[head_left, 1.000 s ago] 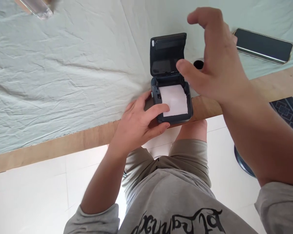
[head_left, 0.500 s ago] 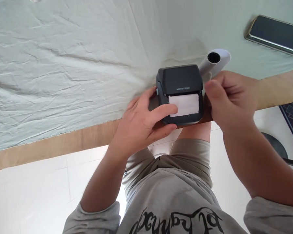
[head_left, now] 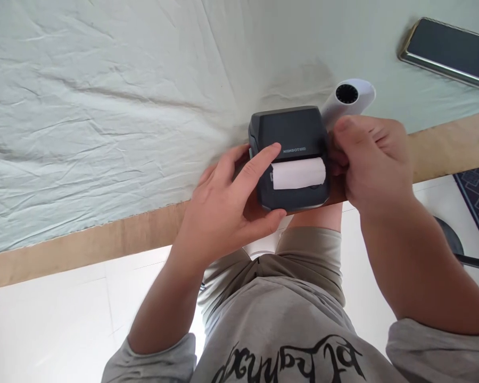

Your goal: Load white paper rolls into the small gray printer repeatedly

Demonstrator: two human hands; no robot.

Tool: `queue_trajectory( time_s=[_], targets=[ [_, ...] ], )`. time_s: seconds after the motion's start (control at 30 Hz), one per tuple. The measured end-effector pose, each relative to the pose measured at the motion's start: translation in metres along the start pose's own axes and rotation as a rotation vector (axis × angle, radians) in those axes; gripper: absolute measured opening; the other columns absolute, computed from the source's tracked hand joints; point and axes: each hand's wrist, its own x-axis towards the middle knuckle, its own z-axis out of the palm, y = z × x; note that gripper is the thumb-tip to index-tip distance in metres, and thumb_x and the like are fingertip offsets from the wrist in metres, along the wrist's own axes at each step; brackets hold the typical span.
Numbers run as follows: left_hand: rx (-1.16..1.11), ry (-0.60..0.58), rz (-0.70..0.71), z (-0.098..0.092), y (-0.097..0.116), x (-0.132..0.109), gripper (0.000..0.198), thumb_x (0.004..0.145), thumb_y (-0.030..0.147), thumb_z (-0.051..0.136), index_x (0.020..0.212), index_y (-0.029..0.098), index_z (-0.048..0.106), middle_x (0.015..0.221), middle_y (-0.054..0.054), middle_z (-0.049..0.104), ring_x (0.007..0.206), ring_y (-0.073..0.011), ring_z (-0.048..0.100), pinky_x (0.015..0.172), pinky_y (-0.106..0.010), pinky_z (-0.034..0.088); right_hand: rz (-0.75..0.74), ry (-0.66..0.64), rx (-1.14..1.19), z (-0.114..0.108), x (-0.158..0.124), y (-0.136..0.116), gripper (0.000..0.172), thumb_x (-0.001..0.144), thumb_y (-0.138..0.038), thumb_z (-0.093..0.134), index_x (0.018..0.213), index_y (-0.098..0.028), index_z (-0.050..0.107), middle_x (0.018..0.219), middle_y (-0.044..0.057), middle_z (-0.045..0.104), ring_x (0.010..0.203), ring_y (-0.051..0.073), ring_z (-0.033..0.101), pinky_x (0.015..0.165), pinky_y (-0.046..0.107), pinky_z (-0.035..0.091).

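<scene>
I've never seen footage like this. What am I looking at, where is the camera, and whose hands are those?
No machine here: a person wears one camera on the head, looking down at their own hands. The left hand and the right hand grip a small dark printer from either side, at the edge of a table covered with a pale cloth. Its lid is shut and a white paper strip sticks out. Behind it lies a white tube; farther right, a phone.

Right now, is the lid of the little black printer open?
No, the printer has its top shut flat, and a white paper strip sticks out at the front.
</scene>
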Motion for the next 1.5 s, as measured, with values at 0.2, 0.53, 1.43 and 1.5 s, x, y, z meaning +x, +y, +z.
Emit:
queue_trajectory(
  time_s=[0.2, 0.53, 1.43, 1.5],
  targets=[
    [-0.011, -0.006, -0.069, 0.000, 0.006, 0.003, 0.090, 0.095, 0.048, 0.090, 0.180, 0.041, 0.060, 0.178, -0.009, 0.068, 0.163, -0.0455, 0.070, 0.135, -0.064, 0.063, 0.057, -0.024, -0.075, 0.000, 0.000, -0.008, 0.098, 0.096, -0.080, 0.094, 0.066, -0.020, 0.023, 0.062, -0.002, 0.016, 0.062, 0.006, 0.020, 0.055, 0.029, 0.015],
    [-0.006, 0.018, -0.092, 0.005, 0.010, 0.005, 0.101, 0.092, 0.059, 0.098, 0.177, 0.029, 0.054, 0.180, -0.016, 0.068, 0.164, -0.0460, 0.071, 0.138, -0.063, 0.061, 0.032, -0.097, -0.183, -0.009, 0.000, -0.001, 0.091, 0.103, -0.085, 0.080, 0.066, -0.020, 0.029, 0.063, -0.001, 0.023, 0.061, 0.008, 0.021, 0.057, 0.033, 0.016],
    [-0.050, 0.014, -0.202, 0.002, 0.010, 0.009, 0.098, 0.094, 0.069, 0.093, 0.175, 0.024, 0.061, 0.176, -0.016, 0.073, 0.161, -0.0459, 0.072, 0.131, -0.059, 0.066, -0.036, 0.039, -0.280, -0.008, -0.009, 0.006, 0.071, 0.098, -0.071, 0.090, 0.081, -0.024, 0.039, 0.071, -0.001, 0.044, 0.068, 0.012, 0.031, 0.065, 0.037, 0.026],
    [-0.043, 0.007, -0.197, 0.001, 0.009, 0.010, 0.095, 0.098, 0.070, 0.089, 0.177, 0.023, 0.060, 0.177, -0.016, 0.073, 0.162, -0.0458, 0.071, 0.134, -0.060, 0.064, -0.053, 0.077, -0.272, -0.008, -0.007, -0.005, 0.061, 0.096, -0.057, 0.096, 0.084, -0.026, 0.045, 0.068, -0.002, 0.049, 0.065, 0.012, 0.035, 0.065, 0.037, 0.031]
  ],
)
